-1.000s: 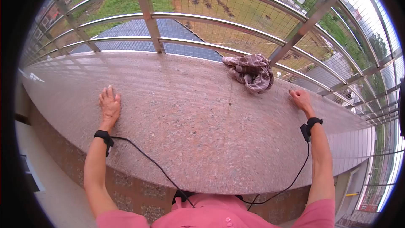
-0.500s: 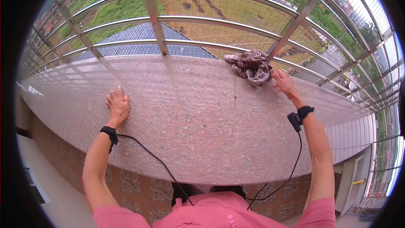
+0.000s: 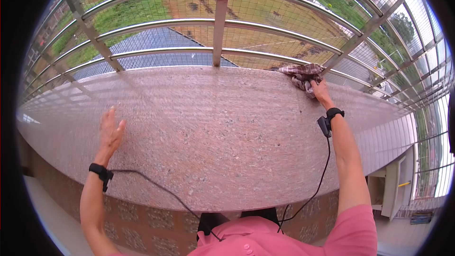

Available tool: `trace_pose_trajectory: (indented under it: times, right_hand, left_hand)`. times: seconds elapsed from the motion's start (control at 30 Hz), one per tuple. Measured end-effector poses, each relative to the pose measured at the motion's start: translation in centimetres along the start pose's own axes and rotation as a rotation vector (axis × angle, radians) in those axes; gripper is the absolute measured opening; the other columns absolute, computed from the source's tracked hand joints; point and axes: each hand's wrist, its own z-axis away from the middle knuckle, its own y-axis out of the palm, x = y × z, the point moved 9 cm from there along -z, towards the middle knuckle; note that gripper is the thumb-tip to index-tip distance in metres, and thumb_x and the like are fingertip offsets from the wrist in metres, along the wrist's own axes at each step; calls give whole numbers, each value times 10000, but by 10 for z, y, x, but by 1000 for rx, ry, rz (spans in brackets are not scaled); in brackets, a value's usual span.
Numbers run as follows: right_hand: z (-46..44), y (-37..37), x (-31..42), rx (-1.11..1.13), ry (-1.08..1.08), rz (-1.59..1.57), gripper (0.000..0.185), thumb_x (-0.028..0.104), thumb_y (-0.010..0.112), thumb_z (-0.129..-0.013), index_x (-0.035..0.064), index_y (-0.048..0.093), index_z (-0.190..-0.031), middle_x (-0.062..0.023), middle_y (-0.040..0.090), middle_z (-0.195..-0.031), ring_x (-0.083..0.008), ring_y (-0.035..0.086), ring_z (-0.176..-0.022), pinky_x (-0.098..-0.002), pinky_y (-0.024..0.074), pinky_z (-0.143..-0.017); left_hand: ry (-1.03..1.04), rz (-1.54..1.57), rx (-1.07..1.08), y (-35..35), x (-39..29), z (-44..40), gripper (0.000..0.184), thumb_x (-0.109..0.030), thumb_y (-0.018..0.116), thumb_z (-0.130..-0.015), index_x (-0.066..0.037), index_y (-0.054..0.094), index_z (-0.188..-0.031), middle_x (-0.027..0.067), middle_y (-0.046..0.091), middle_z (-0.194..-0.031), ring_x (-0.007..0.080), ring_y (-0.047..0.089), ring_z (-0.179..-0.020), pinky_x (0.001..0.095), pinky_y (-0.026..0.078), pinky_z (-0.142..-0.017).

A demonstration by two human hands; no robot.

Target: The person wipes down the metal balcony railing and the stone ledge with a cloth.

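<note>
A crumpled brown-and-white checked cloth (image 3: 303,72) lies at the far edge of the pinkish granite ledge (image 3: 204,128), against the railing. My right hand (image 3: 320,92) is closed on the near side of this cloth, its fingers partly hidden in the folds. On the left, my left hand (image 3: 111,132) is over the ledge with fingers stretched out and the thumb apart, holding nothing. Whether its palm touches the stone I cannot tell. Each wrist wears a black strap, and a small black device (image 3: 324,125) on the right one trails a cable.
Metal railing bars (image 3: 220,19) with wire mesh run along the ledge's far side and curve round to the right. Black cables (image 3: 156,187) hang from both wrists toward my body. A pale cabinet (image 3: 395,187) stands low on the right.
My right hand has gone from beside the cloth to gripping it, and the cloth is bunched differently. My left hand has shifted left with its fingers extended. The whole view has turned slightly.
</note>
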Motion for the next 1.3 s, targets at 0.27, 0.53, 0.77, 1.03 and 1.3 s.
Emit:
trace_pose_trajectory:
  times: [0.27,0.53,0.77,1.03,1.3]
  right_hand:
    - [6,-3,4,14,156,143,754,465,511,-834,-80,316,-1317,-341,487,-1226,-439,470,-1171,-439,381,-979]
    - [20,-7,17,-190,202,125,629,437,557,-798,-7,469,-1236,-282,561,-1156,-417,532,-1098,-448,417,-938]
    - [50,31,125,-79,-76,139,447,411,598,-767,-28,606,-848,-247,644,-816,-400,634,-771,-470,500,-663]
    - [78,73,213,-33,-179,44,444,401,608,-783,-41,613,-833,-249,633,-807,-388,631,-752,-454,504,-659]
    - [111,131,285,190,-231,-331,401,333,629,-763,-56,599,-859,-280,630,-831,-427,623,-794,-477,502,-728]
  left_hand:
    - [-33,-148,33,24,39,47,634,-333,519,-863,0,312,-1361,227,270,-1403,402,237,-1299,510,194,-1074]
    - [-102,-150,71,24,35,45,633,-322,508,-853,-9,313,-1368,220,243,-1430,415,201,-1320,518,156,-1087]
    - [-72,-140,7,32,47,46,627,-281,538,-836,-31,324,-1370,212,260,-1426,427,200,-1318,531,159,-1080]
    - [-74,-164,4,36,52,48,628,-268,545,-826,-39,321,-1366,194,257,-1430,403,196,-1325,518,151,-1088]
    - [-25,-197,-23,35,52,43,618,-279,524,-835,-36,319,-1365,184,263,-1429,383,204,-1329,495,144,-1099]
